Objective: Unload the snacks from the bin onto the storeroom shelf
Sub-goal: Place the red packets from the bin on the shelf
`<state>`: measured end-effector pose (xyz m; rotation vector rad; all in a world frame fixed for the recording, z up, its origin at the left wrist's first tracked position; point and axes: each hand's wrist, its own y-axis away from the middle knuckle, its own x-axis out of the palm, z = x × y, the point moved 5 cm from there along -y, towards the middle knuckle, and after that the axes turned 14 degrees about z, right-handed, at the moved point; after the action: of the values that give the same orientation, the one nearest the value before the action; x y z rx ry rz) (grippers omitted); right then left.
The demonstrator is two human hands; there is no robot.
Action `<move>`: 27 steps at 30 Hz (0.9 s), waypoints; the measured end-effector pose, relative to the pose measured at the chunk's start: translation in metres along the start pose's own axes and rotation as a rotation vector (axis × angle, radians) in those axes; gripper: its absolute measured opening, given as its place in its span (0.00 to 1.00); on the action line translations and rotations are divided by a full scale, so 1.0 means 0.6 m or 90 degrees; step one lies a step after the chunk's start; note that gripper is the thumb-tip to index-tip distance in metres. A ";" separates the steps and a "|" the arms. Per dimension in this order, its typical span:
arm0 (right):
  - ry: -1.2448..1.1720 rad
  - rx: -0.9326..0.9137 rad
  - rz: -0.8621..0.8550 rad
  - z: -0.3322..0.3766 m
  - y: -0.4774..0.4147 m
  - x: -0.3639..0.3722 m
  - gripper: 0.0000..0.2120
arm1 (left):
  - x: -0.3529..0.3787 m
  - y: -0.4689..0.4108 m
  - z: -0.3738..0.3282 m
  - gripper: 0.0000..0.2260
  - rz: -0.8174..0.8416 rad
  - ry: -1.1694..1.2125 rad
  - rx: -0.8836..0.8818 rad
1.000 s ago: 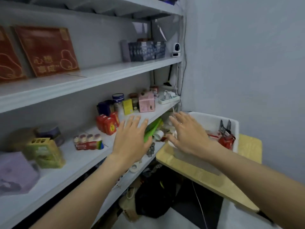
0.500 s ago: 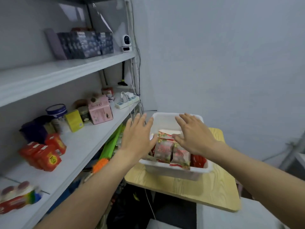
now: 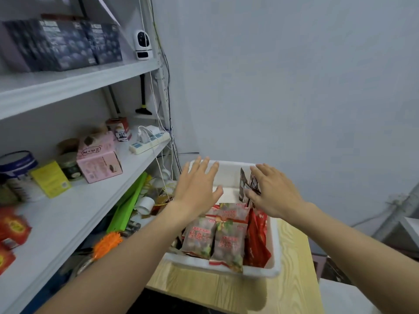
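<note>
A white bin (image 3: 229,172) sits on a small wooden table (image 3: 292,275) beside the shelf. Inside lie clear snack packs with red labels (image 3: 213,236), red packets (image 3: 258,241) along the right wall and dark packets (image 3: 246,185) standing at the back right. My left hand (image 3: 197,189) hovers flat over the bin's left side with fingers spread, holding nothing. My right hand (image 3: 272,191) is spread over the back right of the bin, its fingers against the dark packets. The white storeroom shelf (image 3: 74,214) runs along the left.
On the shelf stand a pink box (image 3: 99,159), a yellow box (image 3: 51,179), a blue-lidded tub (image 3: 17,165), red packs (image 3: 11,227) and a power strip (image 3: 149,141). Dark boxes (image 3: 63,44) and a small camera (image 3: 142,45) sit above. Clutter fills the lower shelf.
My view has swung right from the shelf to the bin. Both hands moved over the bin, and the right hand reached to the dark packets at the back right.
</note>
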<state>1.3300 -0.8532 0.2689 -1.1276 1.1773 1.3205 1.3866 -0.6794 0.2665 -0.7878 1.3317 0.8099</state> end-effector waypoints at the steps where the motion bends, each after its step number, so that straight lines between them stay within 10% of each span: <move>1: -0.005 0.004 0.003 -0.016 -0.013 0.002 0.27 | 0.005 -0.019 -0.005 0.29 0.007 -0.003 0.001; 27: -0.327 0.247 0.183 -0.183 -0.118 0.240 0.17 | 0.149 -0.203 -0.099 0.28 0.113 0.089 0.154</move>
<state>1.3935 -0.9471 0.1111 -0.3175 1.1587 1.4061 1.4671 -0.7879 0.1760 -0.5475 1.6075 0.7253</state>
